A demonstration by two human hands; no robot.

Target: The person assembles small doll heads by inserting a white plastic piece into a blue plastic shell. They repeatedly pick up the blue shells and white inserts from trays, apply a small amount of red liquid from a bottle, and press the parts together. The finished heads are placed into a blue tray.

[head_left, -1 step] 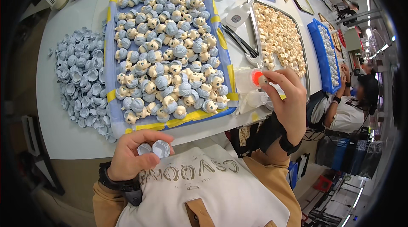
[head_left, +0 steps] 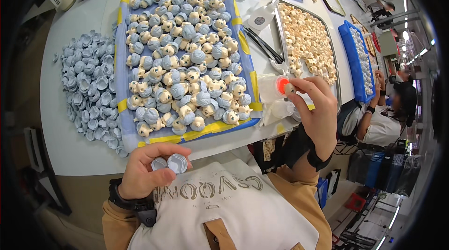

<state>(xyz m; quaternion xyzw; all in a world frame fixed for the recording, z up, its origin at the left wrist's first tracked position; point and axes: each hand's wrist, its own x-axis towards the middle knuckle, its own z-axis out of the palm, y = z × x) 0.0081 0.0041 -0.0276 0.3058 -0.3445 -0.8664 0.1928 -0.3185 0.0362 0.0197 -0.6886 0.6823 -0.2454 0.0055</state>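
Observation:
My left hand is closed around two light blue hollow shells, shaped like hair pieces for doll heads. One shell shows its open inside; the other shell sits beside it, partly behind my fingers. My right hand pinches a small pale rounded piece between thumb and fingertips. That piece is right beside the glowing red mouth of a translucent container; whether they touch I cannot tell. In front of me, a blue tray edged with yellow tape holds many doll heads with blue hair.
Loose blue shells lie heaped left of the tray. A metal tray of cream-coloured parts stands to the right, with black tweezers and a white bottle nearby. Another person sits at the far right, by a blue bin.

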